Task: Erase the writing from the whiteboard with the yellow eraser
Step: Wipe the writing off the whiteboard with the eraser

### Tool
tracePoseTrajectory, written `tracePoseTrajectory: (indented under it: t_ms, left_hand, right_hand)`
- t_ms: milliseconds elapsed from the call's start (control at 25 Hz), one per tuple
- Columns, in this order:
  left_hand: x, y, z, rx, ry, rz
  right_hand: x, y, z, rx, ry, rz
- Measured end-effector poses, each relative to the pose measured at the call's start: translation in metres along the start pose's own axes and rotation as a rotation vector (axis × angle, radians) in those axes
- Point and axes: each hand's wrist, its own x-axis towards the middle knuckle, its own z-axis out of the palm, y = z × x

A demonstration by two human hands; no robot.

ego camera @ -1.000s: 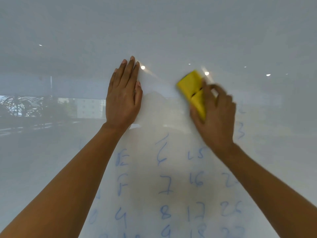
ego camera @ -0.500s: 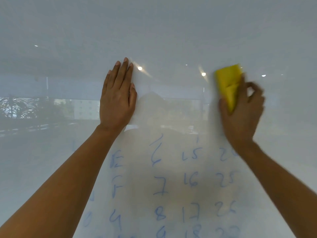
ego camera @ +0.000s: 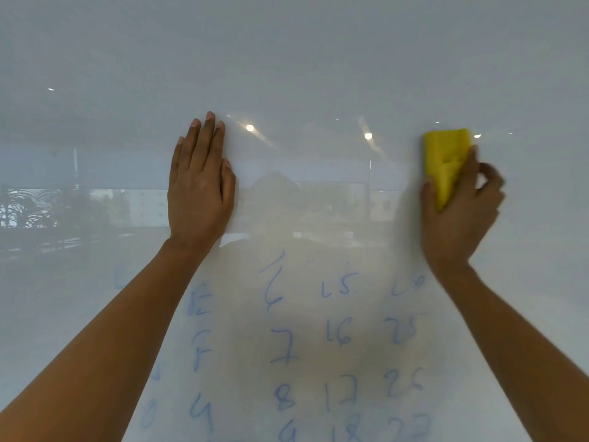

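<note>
The glossy whiteboard (ego camera: 293, 59) fills the whole view. Faint blue handwriting (ego camera: 338, 333), columns of numbers and a few letters, covers its lower middle. My right hand (ego camera: 455, 218) presses the yellow eraser (ego camera: 446, 161) flat against the board at the upper right, above the rightmost number column. The eraser's lower end is hidden in my grip. My left hand (ego camera: 200, 186) lies flat on the board left of centre, fingers together, holding nothing. The upper part of the board bears no writing.
The board's shine mirrors ceiling lights (ego camera: 250, 128), a window with plants (ego camera: 28, 205) at the left, and a dim outline of a person in the middle.
My right hand swept the eraser from the board's middle to the upper right. The left hand stayed flat in place. The writing that sat under the eraser's path is gone.
</note>
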Motion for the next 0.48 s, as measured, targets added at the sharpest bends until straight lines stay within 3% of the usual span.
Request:
tracePoseTrajectory:
  t_ms: [160,240,320,440,480]
  left_hand:
    - [-0.001,-0.002,0.0,0.009,-0.001,0.01]
    - [-0.001,-0.002,-0.001,0.018,-0.005,0.015]
    - [-0.001,-0.003,-0.001,0.021,-0.008,0.015]
    - [-0.001,-0.002,0.0,0.023,-0.005,0.008]
    - [-0.001,-0.002,0.001,0.025,-0.002,0.007]
  right_hand:
    - [-0.11,0.008,-0.015,0.04,-0.223,-0.641]
    - [-0.125,0.035,-0.026,0.047,-0.306,-0.739]
    - [-0.102,0.059,-0.029,0.047,-0.265,-0.564]
    - [-0.041,0.067,-0.022,0.012,-0.003,0.029]
    - [-0.028,0.061,-0.018,0.01,0.036,0.151]
